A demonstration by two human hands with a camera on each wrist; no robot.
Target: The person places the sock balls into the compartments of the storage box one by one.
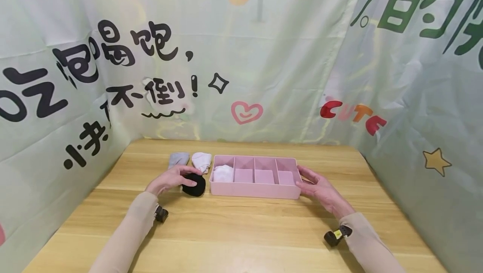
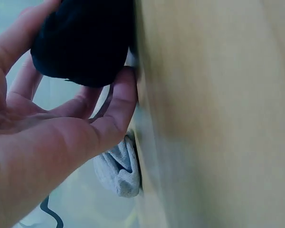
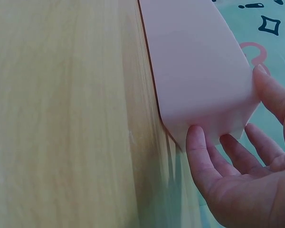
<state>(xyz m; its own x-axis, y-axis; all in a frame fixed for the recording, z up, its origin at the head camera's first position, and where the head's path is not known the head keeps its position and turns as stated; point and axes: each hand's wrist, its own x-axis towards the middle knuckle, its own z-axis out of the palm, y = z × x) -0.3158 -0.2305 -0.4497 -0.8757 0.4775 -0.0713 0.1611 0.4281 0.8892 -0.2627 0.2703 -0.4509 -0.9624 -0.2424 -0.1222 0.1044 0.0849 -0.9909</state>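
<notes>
A rolled black sock [image 1: 194,185] is in my left hand [image 1: 173,179], thumb on the near side and fingers curled about it, just left of the pink divided box [image 1: 256,191]. The left wrist view shows it close up, low over the tabletop. My right hand [image 1: 320,189] touches the box's right end with its fingertips, thumb by the front corner. In the right wrist view those fingers [image 3: 197,147] look only slightly bent against the end wall. A white rolled sock [image 1: 223,173] lies in the leftmost compartment; the other compartments hold nothing visible.
Behind my left hand lie a grey sock [image 1: 178,159] and a white sock [image 1: 201,162], left of the box. The wooden table [image 1: 241,231] is bounded at the back and sides by a printed cloth [image 1: 290,76]. Each wrist wears a small black camera.
</notes>
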